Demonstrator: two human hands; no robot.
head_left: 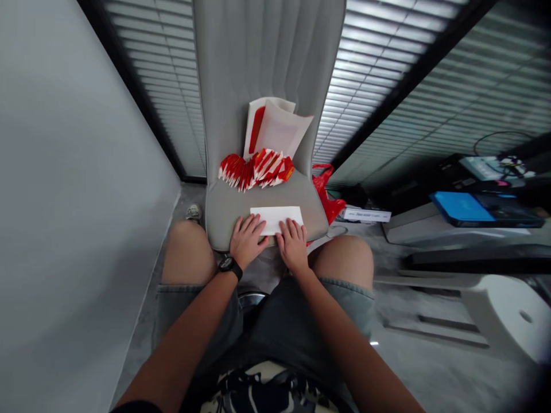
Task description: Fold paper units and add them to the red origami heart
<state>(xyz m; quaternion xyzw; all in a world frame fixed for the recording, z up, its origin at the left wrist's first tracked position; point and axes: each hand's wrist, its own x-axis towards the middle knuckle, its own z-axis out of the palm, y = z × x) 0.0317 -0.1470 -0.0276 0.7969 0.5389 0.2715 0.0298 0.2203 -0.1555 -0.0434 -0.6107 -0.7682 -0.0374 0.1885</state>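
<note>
A white folded sheet of paper (276, 215) lies flat near the front edge of the grey chair's seat (228, 212). My left hand (247, 238), with a black watch on its wrist, rests on the paper's left part, fingers stretched out. On its right part lies my right hand (293, 244), its fingers also laid flat and slightly apart. Behind the paper stands a row of red and white folded paper pieces (258, 169), packed together. Against the backrest lean larger white sheets (282, 126), one showing a red patch.
A red plastic bag (328, 195) hangs or lies at the seat's right side, near a white box (365, 215) on the floor. A white stool (512, 315) stands further right, beneath a blue and black flat object (465, 207). On the left rises a pale wall (77, 201).
</note>
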